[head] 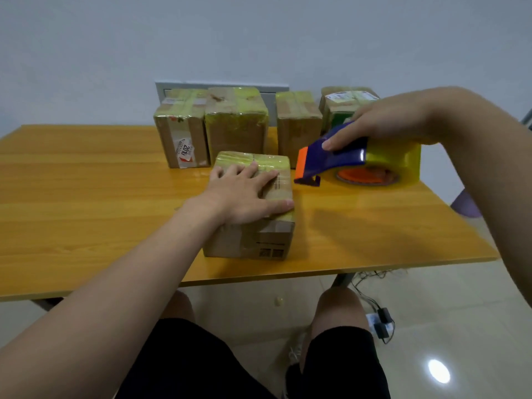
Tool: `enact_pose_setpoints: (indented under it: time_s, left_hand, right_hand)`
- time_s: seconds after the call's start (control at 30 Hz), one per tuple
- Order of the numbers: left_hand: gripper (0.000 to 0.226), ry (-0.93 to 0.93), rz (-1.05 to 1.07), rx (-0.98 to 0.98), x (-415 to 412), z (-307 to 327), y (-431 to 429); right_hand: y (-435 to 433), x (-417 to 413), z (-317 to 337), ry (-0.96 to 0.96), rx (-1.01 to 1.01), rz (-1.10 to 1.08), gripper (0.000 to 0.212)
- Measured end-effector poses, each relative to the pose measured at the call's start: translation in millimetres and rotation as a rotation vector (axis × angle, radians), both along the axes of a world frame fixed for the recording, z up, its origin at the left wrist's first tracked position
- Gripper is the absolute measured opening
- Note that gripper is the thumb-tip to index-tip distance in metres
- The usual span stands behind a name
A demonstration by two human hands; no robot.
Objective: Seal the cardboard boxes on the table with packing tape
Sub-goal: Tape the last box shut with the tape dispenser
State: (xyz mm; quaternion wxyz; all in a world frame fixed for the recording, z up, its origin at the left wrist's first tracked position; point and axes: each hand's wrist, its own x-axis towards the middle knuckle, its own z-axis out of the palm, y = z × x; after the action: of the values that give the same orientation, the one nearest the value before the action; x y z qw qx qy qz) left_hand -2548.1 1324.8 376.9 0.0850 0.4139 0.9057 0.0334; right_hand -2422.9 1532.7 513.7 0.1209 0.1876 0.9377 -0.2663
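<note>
Left grip (244,194) lies flat and open on the front box (253,240), by the near edge of the table (86,182). Right grip (383,122) curls round the tape gun (339,156), just right of that box. If the flat grip lifts, the box may slide and the tape may go on crooked.

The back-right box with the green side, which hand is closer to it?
Right. The right hand grips the tape dispenser just in front of the back-right box, overlapping it in view; the left hand lies flat on the front box, nearer the person.
</note>
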Motion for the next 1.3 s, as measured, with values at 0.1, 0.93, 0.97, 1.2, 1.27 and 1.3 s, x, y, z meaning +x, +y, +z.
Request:
enact_pose_setpoints:
  time_s: [0.1, 0.93, 0.97, 1.2, 1.27, 1.3]
  left_hand:
    - [0.081, -0.017, -0.052, 0.088, -15.9, 6.1, -8.9]
    - [0.047, 0.189, -0.117, 0.640, -39.1, -14.6, -38.0]
    - [0.053, 0.193, -0.160, 0.598, -34.4, -13.6, -36.5]
    - [0.044, 0.172, -0.289, 0.559, -5.3, -8.9, -16.4]
    - [0.032, 0.160, -0.326, 0.607, 4.8, -9.5, -14.4]
    - [0.028, 0.134, -0.344, 0.634, 10.5, -9.1, -13.2]
  right_hand:
    - [6.4, 4.5, -5.3, 0.246, -0.172, -0.032, 0.072]
    - [-65.7, -89.9, -145.0, 1.061, -0.968, 0.042, 0.049]
    - [-65.7, -90.6, -145.8, 1.067, -0.983, 0.047, 0.048]
    - [-64.4, -92.3, -142.4, 1.072, -1.097, -0.001, 0.034]
    - [-62.8, -93.2, -142.7, 1.071, -1.128, -0.021, 0.034]
    - [-62.1, -93.1, -142.7, 1.067, -1.147, -0.026, 0.035]
